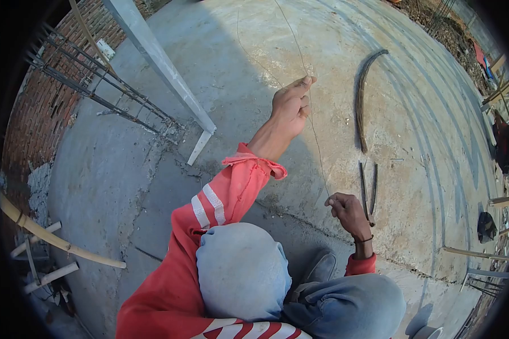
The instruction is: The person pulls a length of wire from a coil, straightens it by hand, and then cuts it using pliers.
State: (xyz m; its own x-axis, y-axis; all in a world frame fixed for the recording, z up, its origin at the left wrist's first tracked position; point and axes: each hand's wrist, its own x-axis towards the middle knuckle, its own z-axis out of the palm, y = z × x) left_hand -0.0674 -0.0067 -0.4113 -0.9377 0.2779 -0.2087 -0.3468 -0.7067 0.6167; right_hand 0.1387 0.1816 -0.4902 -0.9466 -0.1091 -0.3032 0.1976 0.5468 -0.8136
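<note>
A thin wire [316, 141] runs from my right hand up past my left hand and on across the concrete floor. My left hand [291, 107] is stretched forward, thumb and fingers closed on the wire. Closer to my knees, my right hand [349, 213] pinches the wire's lower end. Just beside the right hand lie pincers [369, 192] with two long dark handles, their head partly hidden by the hand. Beyond them rests a curved bundle of dark tie wire [361, 96], apart from both hands.
A rebar cage [107, 85] and a pale post [158, 62] stand at left, near a brick wall [39, 107]. A bamboo pole [62, 240] reaches in from the lower left. Wooden pieces and a black bag [486, 227] lie at right on the concrete floor [424, 169].
</note>
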